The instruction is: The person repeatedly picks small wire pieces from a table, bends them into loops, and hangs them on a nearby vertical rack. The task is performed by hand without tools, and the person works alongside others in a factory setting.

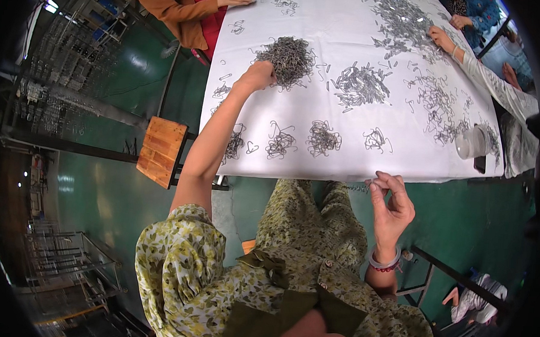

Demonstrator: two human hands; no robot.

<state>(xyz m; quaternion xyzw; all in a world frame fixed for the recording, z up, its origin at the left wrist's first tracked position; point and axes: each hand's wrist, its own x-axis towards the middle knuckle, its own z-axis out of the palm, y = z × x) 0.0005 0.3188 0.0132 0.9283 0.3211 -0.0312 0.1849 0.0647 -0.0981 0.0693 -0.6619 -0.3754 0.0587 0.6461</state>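
Observation:
My left hand (259,77) is stretched far over the white-covered table (342,162), at the near left side of a dense heap of bent grey wire hooks (290,58). Its fingers are curled in at the heap's edge; what they pinch is hidden. Just off the table's front edge is my right hand (392,204), thumb and forefinger pressed together. From that pinch a short row of small metal hooks (359,188) sticks out to the left. Along the near edge lie smaller piles of hooks (324,139), the closest ones to my right hand.
Flat grey metal pieces (363,86) lie right of the heap, with more (403,21) beyond. A clear plastic tub (473,142) stands at the right corner. Co-workers' hands (442,40) reach in from the right and far left. A wooden stool (162,150) stands left of the table.

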